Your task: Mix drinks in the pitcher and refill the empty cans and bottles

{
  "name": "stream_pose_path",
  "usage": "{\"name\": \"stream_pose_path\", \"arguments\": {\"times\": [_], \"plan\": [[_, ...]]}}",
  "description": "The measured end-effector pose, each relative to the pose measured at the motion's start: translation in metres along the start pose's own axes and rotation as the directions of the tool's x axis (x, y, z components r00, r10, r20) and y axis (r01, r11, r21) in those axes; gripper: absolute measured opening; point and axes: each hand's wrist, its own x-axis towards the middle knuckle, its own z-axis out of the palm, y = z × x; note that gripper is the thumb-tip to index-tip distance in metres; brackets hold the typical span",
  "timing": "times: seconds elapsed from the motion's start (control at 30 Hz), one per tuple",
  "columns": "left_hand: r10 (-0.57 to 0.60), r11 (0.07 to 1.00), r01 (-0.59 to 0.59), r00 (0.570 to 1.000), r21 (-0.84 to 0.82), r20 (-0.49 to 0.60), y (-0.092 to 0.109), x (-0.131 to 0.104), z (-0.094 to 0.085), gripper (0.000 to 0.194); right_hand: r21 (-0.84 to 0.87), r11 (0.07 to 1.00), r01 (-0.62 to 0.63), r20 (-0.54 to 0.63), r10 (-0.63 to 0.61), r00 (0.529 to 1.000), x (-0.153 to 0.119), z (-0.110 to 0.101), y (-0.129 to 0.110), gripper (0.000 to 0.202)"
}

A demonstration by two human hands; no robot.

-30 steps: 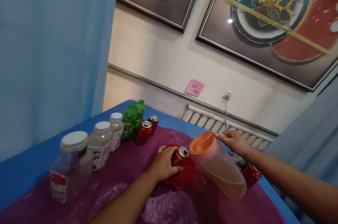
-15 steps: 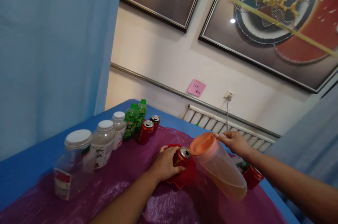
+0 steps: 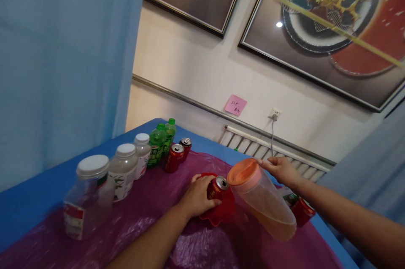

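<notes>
My left hand (image 3: 200,196) is wrapped round a red drink can (image 3: 216,188), which stands on a red scalloped dish (image 3: 223,214). The can's top is uncovered and its opening faces up. My right hand (image 3: 280,170) grips a translucent pitcher (image 3: 264,205) near its top; the handle is mostly hidden. Tilted to the left, the pitcher has an orange lid (image 3: 243,172) close beside the can's rim. Amber liquid lies along its lower side. I cannot make out any stream between lid and can.
Along the left stand clear jars (image 3: 87,201) with white lids, green bottles (image 3: 157,144) and red cans (image 3: 174,158). Another red can (image 3: 303,212) lies behind the pitcher. Purple plastic sheeting (image 3: 142,218) covers part of the blue table (image 3: 28,188). A radiator (image 3: 249,146) is beyond.
</notes>
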Motion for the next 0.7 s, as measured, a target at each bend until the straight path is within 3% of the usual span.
{"name": "stream_pose_path", "arguments": {"times": [0.7], "plan": [[0.001,1.0,-0.001,1.0,0.009,-0.008,0.0013,-0.0011,-0.0003,0.07,-0.005,1.0,-0.008,0.0,0.008,1.0,-0.0014,-0.0002,-0.0028,0.068]]}}
